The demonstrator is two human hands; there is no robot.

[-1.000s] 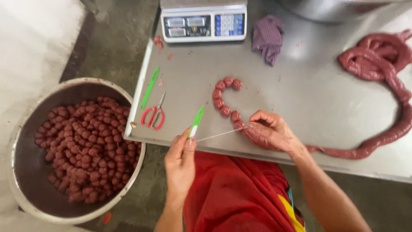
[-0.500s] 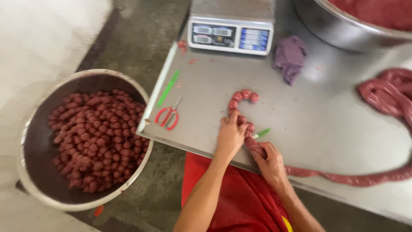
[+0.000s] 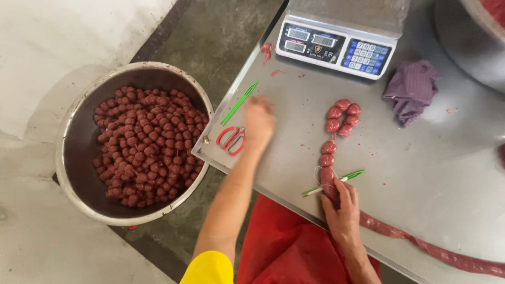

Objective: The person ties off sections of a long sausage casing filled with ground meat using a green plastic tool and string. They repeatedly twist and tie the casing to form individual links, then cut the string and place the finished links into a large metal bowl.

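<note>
My left hand [image 3: 259,121], blurred by motion, hovers over the steel table [image 3: 400,173] right beside the red-handled scissors [image 3: 231,140]; whether it touches them I cannot tell. My right hand [image 3: 343,206] presses on a long red sausage rope [image 3: 421,244] where it meets a chain of small tied sausage links [image 3: 336,129]. A green needle with white string [image 3: 332,183] lies across the sausage just above my right hand's fingers.
A second green needle [image 3: 239,102] lies near the table's left edge. A digital scale [image 3: 334,48] stands at the back, a purple cloth [image 3: 411,89] to its right. A large metal bowl [image 3: 73,173] full of small red sausage balls sits on the floor at left.
My left hand has let go of the green needle, which now lies on the sausage, and has swung left toward the scissors. My right hand stays on the sausage.
</note>
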